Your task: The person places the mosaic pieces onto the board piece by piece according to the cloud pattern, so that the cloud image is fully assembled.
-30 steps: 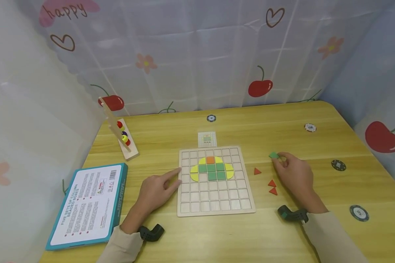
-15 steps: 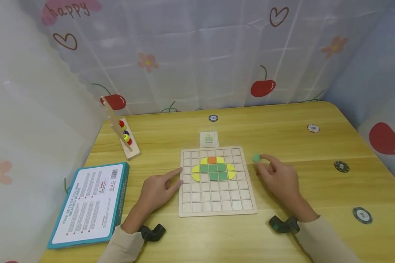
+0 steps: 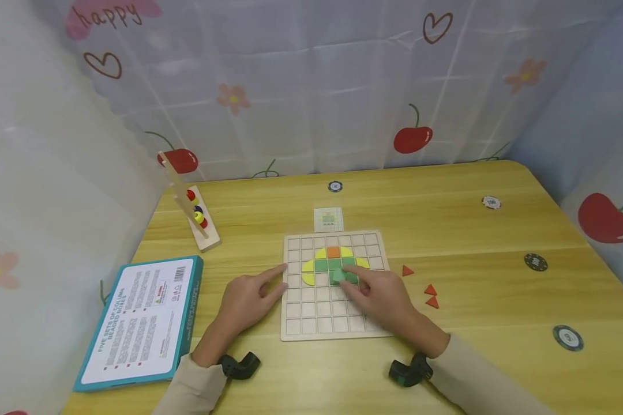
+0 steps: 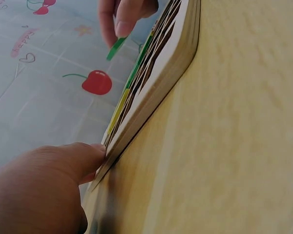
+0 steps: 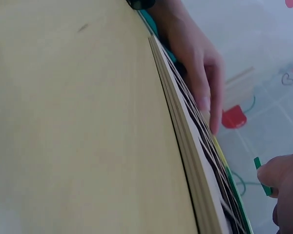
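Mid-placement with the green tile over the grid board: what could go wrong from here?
1. The green tile is pinched tilted in the right hand, above the grid board; it could catch a cell wall instead of seating.
2. That hand hovers over already placed green and yellow pieces and might nudge them.

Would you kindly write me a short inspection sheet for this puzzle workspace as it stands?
Surface: wooden table, bare grain showing.
Job's things: grid board with yellow, green and orange tiles in its upper middle; green tile pinched above the board; three orange triangles to its right; pattern card behind it.
Clutter: teal box, bead stand, four chips scattered.
Grippers: left hand touches the board's left edge; right hand holds the green tile.
Cables: nothing seen.
Surroundings: cherry-print curtain on three sides.
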Demonstrator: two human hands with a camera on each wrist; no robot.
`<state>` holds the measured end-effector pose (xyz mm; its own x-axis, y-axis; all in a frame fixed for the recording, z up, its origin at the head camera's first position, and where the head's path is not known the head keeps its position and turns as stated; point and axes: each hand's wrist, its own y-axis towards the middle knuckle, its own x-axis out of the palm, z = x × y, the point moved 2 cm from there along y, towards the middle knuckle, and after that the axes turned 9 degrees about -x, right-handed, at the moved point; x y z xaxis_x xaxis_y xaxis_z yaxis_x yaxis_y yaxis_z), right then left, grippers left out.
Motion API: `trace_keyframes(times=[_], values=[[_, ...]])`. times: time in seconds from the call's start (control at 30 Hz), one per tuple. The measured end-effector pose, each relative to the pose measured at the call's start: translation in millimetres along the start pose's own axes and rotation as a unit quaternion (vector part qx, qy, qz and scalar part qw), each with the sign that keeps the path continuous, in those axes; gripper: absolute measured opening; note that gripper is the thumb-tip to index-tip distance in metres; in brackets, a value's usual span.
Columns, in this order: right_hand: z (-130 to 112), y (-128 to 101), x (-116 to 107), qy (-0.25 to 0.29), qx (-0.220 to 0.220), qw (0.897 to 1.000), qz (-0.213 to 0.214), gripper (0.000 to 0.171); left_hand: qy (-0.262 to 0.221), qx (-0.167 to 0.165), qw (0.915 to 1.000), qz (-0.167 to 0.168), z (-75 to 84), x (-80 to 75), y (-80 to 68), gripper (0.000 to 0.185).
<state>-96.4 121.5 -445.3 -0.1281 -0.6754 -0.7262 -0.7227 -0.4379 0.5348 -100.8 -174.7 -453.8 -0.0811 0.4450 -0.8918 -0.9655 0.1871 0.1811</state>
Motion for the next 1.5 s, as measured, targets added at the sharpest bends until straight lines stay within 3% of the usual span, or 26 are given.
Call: trace_keyframes(times=[0.23, 0.43, 1.07, 1.33, 1.4, 1.5], values=[[-9.2, 14.8, 21.3, -0.007, -0.014, 0.999, -0.045, 0.029, 0.000, -0.009, 0.9999, -0.012, 0.8, 0.4, 0.2, 0.042], [-10.1, 18.4, 27.1, -0.031, -0.024, 0.997, -0.060, 0.028, 0.000, -0.010, 0.9999, -0.013, 0.8, -0.1, -0.2, 0.042], [-10.1, 11.7, 27.1, -0.028, -0.057, 0.998, -0.015, 0.016, -0.002, -0.009, 0.9999, -0.011, 0.7, -0.1, -1.2, 0.042], [-10.7, -14.9, 6.7, -0.031, -0.084, 0.995, 0.042, 0.020, -0.003, -0.001, 1.0000, -0.003, -0.2, -0.1, -0.5, 0.042], [-3.9, -22.8, -6.3, -0.038, -0.072, 0.995, 0.051, 0.022, -0.002, -0.001, 1.0000, -0.002, -0.3, -0.3, 0.0, 0.042], [13.1, -32.5, -30.4, -0.055, -0.017, 0.998, 0.025, 0.025, -0.004, -0.003, 1.0000, -0.002, -0.7, 0.4, -0.5, 0.042]])
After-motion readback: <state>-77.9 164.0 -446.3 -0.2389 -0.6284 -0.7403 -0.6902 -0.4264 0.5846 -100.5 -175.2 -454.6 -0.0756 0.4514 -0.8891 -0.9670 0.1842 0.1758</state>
